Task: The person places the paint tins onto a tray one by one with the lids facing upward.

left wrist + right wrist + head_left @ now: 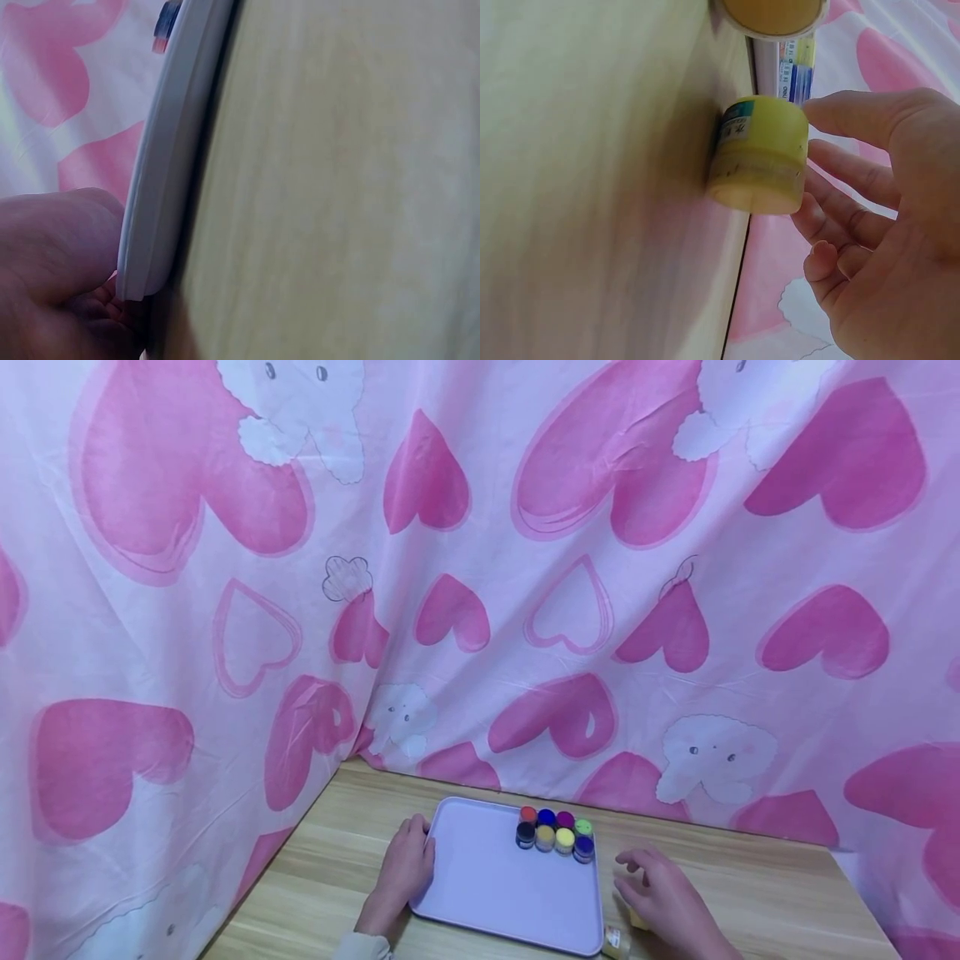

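Observation:
A lavender tray point(495, 885) lies on the wooden table, with my left hand point(405, 866) gripping its left edge. In the left wrist view that hand point(60, 262) is at the grey-looking tray rim point(169, 165), its fingers partly hidden. To the right of the tray, my right hand point(663, 893) hovers with loosely bent fingers over a yellow paint jar point(638, 920). Seen from the right wrist, the labelled yellow jar point(761, 154) stands on the table, close to the thumb and fingertips of the hand point(885, 217); no firm hold shows.
Several small paint jars point(555, 835) with coloured lids stand in two rows at the tray's far right corner. A gold-coloured jar point(617, 942) is beside its near right corner. Behind the wooden table point(322, 852) hangs a pink heart-patterned curtain point(465, 693).

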The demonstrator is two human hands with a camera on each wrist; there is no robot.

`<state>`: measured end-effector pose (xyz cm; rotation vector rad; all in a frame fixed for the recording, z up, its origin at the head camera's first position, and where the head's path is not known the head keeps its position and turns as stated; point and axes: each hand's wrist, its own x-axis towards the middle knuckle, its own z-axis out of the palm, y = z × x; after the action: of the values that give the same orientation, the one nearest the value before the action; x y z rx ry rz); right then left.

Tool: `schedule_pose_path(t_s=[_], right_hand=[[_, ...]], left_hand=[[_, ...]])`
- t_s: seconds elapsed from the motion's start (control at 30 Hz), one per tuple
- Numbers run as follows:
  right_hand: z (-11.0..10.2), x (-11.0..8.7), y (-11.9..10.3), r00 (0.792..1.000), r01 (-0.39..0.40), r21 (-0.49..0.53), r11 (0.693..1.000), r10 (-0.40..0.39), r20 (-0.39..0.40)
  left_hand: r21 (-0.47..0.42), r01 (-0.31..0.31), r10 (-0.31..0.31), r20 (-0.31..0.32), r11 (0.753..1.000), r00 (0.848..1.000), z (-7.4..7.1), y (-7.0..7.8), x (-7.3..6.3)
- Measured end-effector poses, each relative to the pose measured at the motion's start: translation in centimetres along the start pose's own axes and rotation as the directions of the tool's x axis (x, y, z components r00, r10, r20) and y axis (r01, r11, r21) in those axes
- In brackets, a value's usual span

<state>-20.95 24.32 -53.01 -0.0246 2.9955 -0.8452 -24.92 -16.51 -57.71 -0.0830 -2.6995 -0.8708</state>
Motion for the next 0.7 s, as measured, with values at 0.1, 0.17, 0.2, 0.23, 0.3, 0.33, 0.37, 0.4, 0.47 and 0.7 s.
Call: schedule_pose_path(t_s=[0.1, 0.17, 0.2, 0.23, 0.3, 0.33, 0.37, 0.4, 0.47, 0.7], right_hand=[[-0.1, -0.3, 0.3, 1.000, -0.023, 0.006, 1.000, 0.022, 0.014], [0.0, -0.5, 0.5, 0.999, -0.027, 0.004, 1.000, 0.027, 0.018], [0.0, -0.6, 0.7, 0.999, -0.031, 0.007, 1.000, 0.031, 0.021], [0.0, -0.7, 0.8, 0.999, -0.036, 0.011, 0.999, 0.035, 0.027], [0.1, -0.9, 1.2, 0.998, -0.043, 0.020, 0.999, 0.042, 0.039], [0.2, -1.0, 1.4, 0.998, -0.050, 0.028, 0.998, 0.048, 0.046], [0.2, -1.2, 1.6, 0.997, -0.061, 0.036, 0.997, 0.059, 0.053], [0.3, -1.3, 1.8, 0.996, -0.072, 0.044, 0.996, 0.069, 0.060], [0.5, -1.5, 2.2, 0.993, -0.093, 0.059, 0.994, 0.089, 0.073], [0.7, -2.2, 3.3, 0.982, -0.119, 0.085, 0.989, 0.104, 0.157]], left_hand=[[-0.008, 0.004, -0.004, 0.002, 1.000, 1.000, -0.1, 0.0, 0.0], [-0.007, 0.000, 0.000, 0.000, 1.000, 1.000, -0.1, 0.0, 0.0], [-0.007, -0.001, 0.001, -0.001, 1.000, 1.000, -0.1, 0.0, 0.0], [-0.007, -0.003, 0.003, -0.004, 1.000, 1.000, -0.1, 0.0, 0.0], [-0.004, -0.010, 0.010, -0.014, 1.000, 1.000, -0.1, -0.1, 0.0], [-0.003, -0.016, 0.016, -0.020, 1.000, 1.000, -0.1, -0.1, 0.0], [-0.002, -0.021, 0.021, -0.026, 1.000, 0.999, -0.1, -0.1, 0.0], [0.000, -0.026, 0.026, -0.029, 1.000, 0.999, 0.0, -0.1, 0.0], [0.000, -0.028, 0.028, -0.032, 1.000, 0.999, 0.0, -0.2, 0.0], [-0.005, -0.008, 0.008, -0.004, 1.000, 1.000, 0.2, -0.3, 0.0]])
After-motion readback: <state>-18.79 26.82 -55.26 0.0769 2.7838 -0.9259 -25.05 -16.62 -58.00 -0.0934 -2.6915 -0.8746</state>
